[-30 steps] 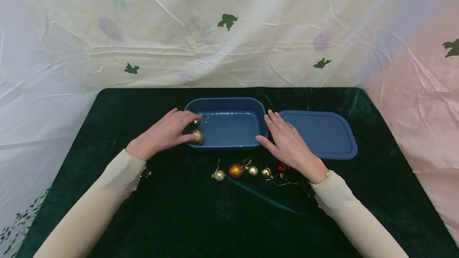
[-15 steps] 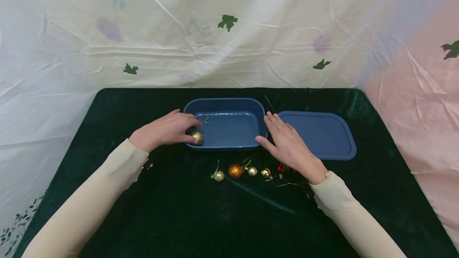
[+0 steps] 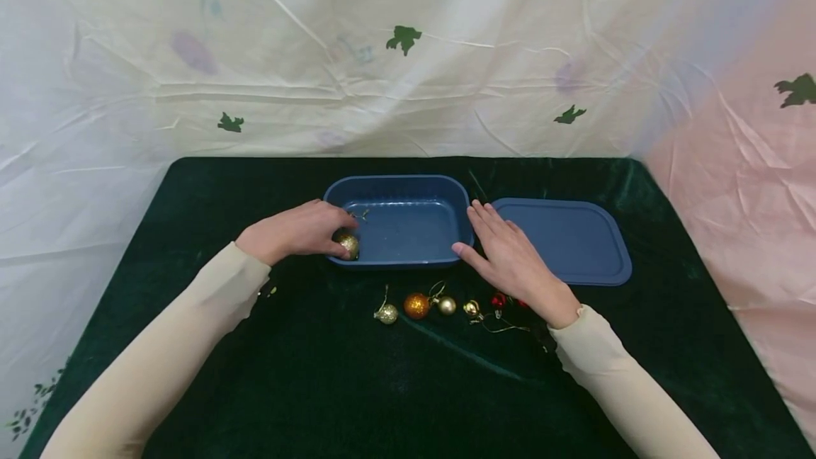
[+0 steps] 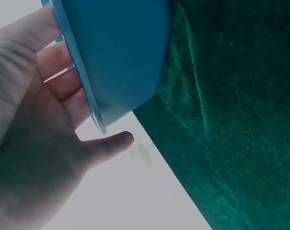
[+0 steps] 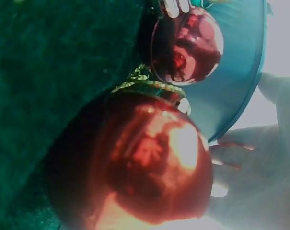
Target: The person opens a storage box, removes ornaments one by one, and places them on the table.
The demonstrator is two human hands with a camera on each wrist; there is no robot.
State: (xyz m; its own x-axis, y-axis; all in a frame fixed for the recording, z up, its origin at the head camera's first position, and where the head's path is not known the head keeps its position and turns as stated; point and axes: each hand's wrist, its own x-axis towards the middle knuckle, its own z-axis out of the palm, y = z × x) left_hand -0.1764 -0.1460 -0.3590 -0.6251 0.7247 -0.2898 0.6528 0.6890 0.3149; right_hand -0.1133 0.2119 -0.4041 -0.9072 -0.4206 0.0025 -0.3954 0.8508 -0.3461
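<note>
A blue rectangular box (image 3: 414, 236) lies on the green cloth. Over its left rim reaches my left hand (image 3: 296, 231), fingers curled down inside, thumb against a glittery gold Christmas bauble (image 3: 348, 244) in the near left corner. A thin gold cord (image 3: 361, 215) shows past those fingers, whose tips are hidden. The left wrist view has the fingers behind the box rim and the little finger straight. Against the box's right end rests my right hand (image 3: 510, 257), its fingers straight and holding nothing. Below that hand lie red baubles (image 5: 145, 163), large in the right wrist view.
The blue lid (image 3: 561, 243) lies flat right of the box, partly behind the right hand. In front of the box sit a pale gold bauble (image 3: 386, 314), an orange bauble (image 3: 416, 305) and several smaller ones. A draped white cloth (image 3: 408, 91) hangs behind the table.
My left fingers have lowered and closed in toward the glittery bauble, covering a small gold bauble that showed one second ago. My right hand stays against the box.
</note>
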